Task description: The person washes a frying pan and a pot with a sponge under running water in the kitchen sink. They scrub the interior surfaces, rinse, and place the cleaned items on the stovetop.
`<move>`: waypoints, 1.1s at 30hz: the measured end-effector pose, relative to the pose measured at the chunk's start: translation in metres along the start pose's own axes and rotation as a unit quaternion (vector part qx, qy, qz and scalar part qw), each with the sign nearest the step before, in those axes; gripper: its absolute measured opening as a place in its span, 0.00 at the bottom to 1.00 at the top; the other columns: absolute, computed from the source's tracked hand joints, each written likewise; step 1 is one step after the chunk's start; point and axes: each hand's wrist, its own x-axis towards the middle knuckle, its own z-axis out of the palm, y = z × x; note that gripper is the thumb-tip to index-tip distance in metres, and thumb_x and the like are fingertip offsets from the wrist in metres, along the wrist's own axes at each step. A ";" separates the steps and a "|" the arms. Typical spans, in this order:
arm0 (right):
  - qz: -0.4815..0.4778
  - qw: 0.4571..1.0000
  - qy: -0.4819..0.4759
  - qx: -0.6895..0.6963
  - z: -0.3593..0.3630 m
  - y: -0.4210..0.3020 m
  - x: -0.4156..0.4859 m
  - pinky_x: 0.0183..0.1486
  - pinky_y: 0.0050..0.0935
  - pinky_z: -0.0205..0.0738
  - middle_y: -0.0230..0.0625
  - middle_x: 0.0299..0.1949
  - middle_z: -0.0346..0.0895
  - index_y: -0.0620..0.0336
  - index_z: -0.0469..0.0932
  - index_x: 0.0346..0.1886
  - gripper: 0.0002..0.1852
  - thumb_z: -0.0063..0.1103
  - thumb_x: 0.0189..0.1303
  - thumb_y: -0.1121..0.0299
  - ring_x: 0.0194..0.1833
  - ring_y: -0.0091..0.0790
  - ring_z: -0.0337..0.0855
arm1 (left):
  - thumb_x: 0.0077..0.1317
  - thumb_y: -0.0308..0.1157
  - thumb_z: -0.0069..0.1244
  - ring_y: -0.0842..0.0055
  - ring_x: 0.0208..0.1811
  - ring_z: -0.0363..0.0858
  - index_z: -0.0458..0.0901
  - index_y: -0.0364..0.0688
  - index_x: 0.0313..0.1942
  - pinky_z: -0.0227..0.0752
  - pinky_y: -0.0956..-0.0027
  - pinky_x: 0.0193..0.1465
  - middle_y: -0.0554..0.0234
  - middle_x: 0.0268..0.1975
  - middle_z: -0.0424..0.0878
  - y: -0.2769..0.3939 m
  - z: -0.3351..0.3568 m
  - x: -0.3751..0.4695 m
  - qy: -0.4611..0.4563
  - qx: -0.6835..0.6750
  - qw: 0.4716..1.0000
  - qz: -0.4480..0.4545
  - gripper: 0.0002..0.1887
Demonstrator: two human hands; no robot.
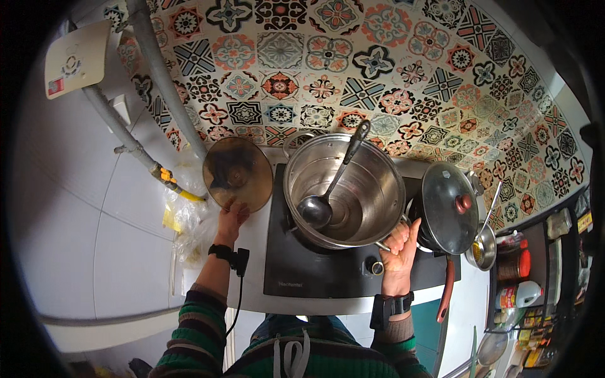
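A deep stainless steel pot [373, 189] stands on the left side of a black gas stove [321, 279]. A black ladle [315, 211] leans inside it, its handle resting over the far rim. With fingers curled around the pot's near-right loop handle, my right hand [398, 243] grips it, thumb pointing up. On the left, my left hand [231, 219] touches the near edge of a round brownish pot lid [237, 175], which is propped up beside the pot. Part of that hand's grip is hidden behind the lid.
Right of the pot sits a lidded frying pan [449, 208], its red-brown handle [445, 288] jutting past the stove's front edge. A small steel bowl [483, 250] holds a utensil. Plastic bags [186, 227] and grey pipes [165, 85] are at left. Bottles [520, 294] fill a right-hand shelf.
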 end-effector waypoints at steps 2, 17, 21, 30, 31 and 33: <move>-0.019 1.000 0.011 0.009 -0.004 0.008 -0.004 0.11 0.21 0.47 0.22 0.15 0.51 0.49 0.57 0.17 0.26 0.50 0.67 0.46 0.12 0.20 0.50 | 0.66 0.30 0.49 0.72 0.39 0.83 0.70 0.42 0.58 0.78 0.69 0.41 0.58 0.42 0.83 -0.002 -0.001 0.008 -0.025 -0.002 1.000 0.000 0.20; -0.185 0.906 0.172 -0.339 -0.007 0.024 -0.035 0.31 0.22 0.66 0.28 0.23 0.68 0.52 0.70 0.29 0.25 0.47 0.65 0.39 0.27 0.24 0.69 | 0.68 0.24 0.44 0.67 0.45 0.83 0.60 0.38 0.66 0.79 0.63 0.48 0.49 0.48 0.81 0.102 0.024 -0.064 -0.152 0.038 0.972 0.174 0.26; -0.187 0.867 0.245 -0.391 -0.021 -0.007 -0.084 0.31 0.21 0.66 0.27 0.26 0.72 0.51 0.73 0.35 0.20 0.45 0.68 0.44 0.27 0.24 0.71 | 0.67 0.24 0.47 0.73 0.44 0.83 0.68 0.37 0.62 0.77 0.68 0.48 0.53 0.48 0.81 0.137 0.035 -0.102 -0.135 0.109 0.941 0.292 0.22; -0.192 0.826 0.283 -0.449 -0.053 -0.057 -0.201 0.24 0.19 0.63 0.27 0.22 0.71 0.52 0.71 0.32 0.13 0.47 0.70 0.56 0.21 0.22 0.68 | 0.52 0.20 0.52 0.62 0.45 0.81 0.76 0.44 0.55 0.77 0.65 0.47 0.55 0.48 0.81 0.206 0.125 -0.165 -0.175 0.533 0.458 0.690 0.27; -0.191 0.827 0.286 -0.445 -0.057 -0.059 -0.213 0.24 0.19 0.63 0.26 0.22 0.71 0.52 0.71 0.32 0.12 0.47 0.70 0.57 0.21 0.21 0.68 | 0.52 0.21 0.52 0.63 0.46 0.81 0.77 0.45 0.55 0.77 0.65 0.48 0.56 0.48 0.81 0.204 0.135 -0.168 -0.193 0.526 0.424 0.711 0.26; -0.200 0.828 0.300 -0.429 -0.068 -0.063 -0.235 0.24 0.20 0.62 0.27 0.22 0.71 0.52 0.70 0.32 0.11 0.49 0.69 0.58 0.21 0.22 0.68 | 0.53 0.23 0.50 0.65 0.48 0.80 0.77 0.47 0.55 0.76 0.66 0.49 0.59 0.48 0.81 0.197 0.151 -0.170 -0.208 0.547 0.359 0.727 0.25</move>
